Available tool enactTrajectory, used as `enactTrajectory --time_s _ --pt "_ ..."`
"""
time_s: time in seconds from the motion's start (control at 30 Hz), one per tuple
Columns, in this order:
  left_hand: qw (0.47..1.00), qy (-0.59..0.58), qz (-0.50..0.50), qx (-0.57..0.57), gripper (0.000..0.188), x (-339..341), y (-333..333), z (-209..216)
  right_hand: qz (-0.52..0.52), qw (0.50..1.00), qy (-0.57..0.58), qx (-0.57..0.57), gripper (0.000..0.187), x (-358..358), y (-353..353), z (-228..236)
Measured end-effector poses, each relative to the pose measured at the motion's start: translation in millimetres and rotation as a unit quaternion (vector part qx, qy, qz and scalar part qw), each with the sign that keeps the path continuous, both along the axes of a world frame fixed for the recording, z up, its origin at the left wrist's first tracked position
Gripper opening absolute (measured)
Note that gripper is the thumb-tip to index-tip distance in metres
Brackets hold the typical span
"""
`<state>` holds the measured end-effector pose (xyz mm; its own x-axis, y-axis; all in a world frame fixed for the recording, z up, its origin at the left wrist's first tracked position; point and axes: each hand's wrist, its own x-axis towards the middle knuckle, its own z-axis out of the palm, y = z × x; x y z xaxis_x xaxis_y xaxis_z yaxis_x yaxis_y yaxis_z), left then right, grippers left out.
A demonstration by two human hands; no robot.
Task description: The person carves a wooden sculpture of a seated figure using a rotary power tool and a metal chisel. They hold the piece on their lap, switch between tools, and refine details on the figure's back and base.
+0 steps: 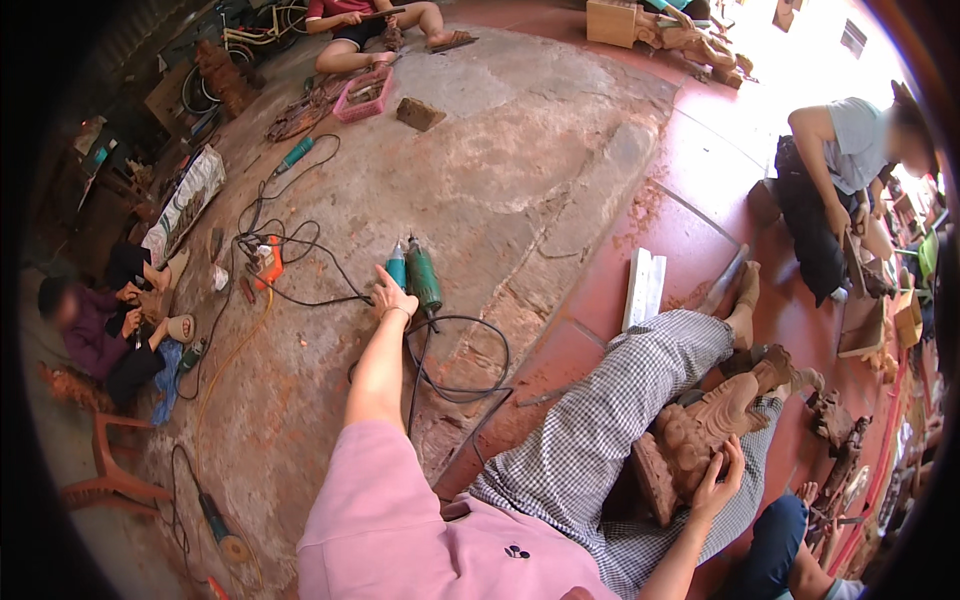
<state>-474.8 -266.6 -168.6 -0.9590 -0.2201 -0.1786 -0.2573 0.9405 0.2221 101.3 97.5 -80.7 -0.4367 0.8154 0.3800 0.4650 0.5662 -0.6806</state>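
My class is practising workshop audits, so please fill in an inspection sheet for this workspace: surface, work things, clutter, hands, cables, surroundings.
Surface: concrete slab beside red floor tiles; brown debris on the tiles.
Work things: carved figure on the lap; teal power tool and green power tool side by side.
Clutter: pink basket, brown block.
Hands: left hand on the teal tool, grip unclear; right hand against the figure.
Cables: black cable looped near both tools.
Surroundings: other people seated nearby; bicycle.

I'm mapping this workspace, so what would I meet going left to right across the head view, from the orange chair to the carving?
Orange chair, grinder, orange box, left hand, dark green tool, carving.
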Motion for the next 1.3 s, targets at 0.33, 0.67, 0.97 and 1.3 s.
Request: enactTrajectory --time_s 0.33,0.67,0.97,1.3 --pt "0.816 0.371 -0.401 0.190 0.055 63 185 51 -0.016 0.999 0.027 -0.028 0.022 -8 4 7" --pt "0.783 0.000 -0.620 0.052 0.023 173 451 -38 -0.030 0.999 0.016 -0.020 0.021 -10 3 16" --pt "0.853 0.011 -0.514 0.086 0.041 159 409 -104 -0.045 0.997 0.035 -0.045 0.017 -12 -1 17" --pt "0.919 0.004 -0.385 0.088 0.055 150 417 -83 -0.040 0.997 0.036 -0.047 0.016 -10 2 14"
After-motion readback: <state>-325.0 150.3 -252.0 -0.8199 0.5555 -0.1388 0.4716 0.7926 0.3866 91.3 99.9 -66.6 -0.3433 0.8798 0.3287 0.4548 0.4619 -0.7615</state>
